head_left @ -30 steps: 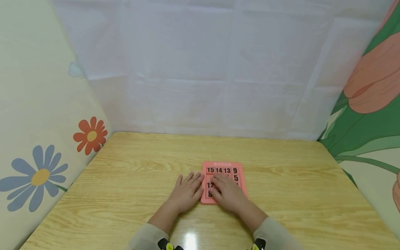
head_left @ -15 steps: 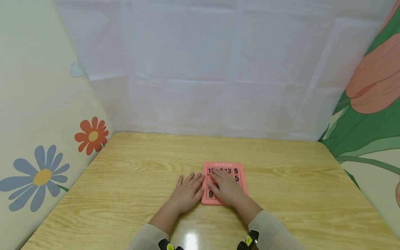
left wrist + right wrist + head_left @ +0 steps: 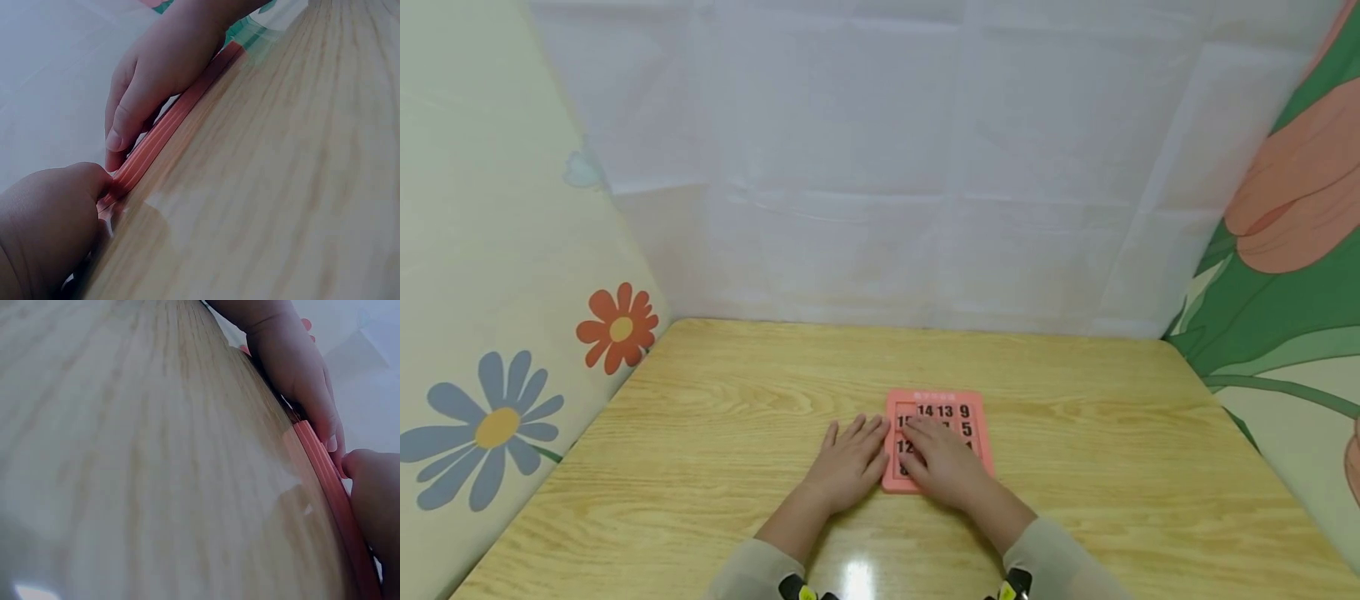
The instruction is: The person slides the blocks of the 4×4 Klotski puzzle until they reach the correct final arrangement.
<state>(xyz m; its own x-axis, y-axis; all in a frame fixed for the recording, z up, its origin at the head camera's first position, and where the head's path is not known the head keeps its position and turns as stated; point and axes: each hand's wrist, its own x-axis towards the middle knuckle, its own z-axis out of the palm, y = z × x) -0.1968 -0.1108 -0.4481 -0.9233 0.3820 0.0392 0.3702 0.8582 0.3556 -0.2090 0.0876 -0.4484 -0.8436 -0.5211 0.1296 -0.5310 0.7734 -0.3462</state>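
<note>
A pink sliding number puzzle (image 3: pixel 935 397) with black numerals lies flat on the wooden table. Its top row reads 14, 13, 9, with a vacant slot at the upper left corner. Tile 15 (image 3: pixel 903 422) sits just below that slot. My left hand (image 3: pixel 845 468) rests along the puzzle's left edge with fingers extended. Across the tiles lies my right hand (image 3: pixel 951 467), its fingertips at tile 15 and the thumb over the lower left tiles. It hides most of the middle and lower numbers. From the left wrist, the pink side wall (image 3: pixel 169 128) shows beneath the right hand.
The light wood table (image 3: pixel 737 375) spreads around the puzzle on all sides. A white cloth (image 3: pixel 850 167) hangs behind its back edge. Flower-printed panels stand at the left (image 3: pixel 497 250) and right (image 3: pixel 1285 292).
Tile 15 has slid down from the top left corner into the second row, leaving the corner vacant. My right hand reached up to the top row, then drew back down. The left hand stays put.
</note>
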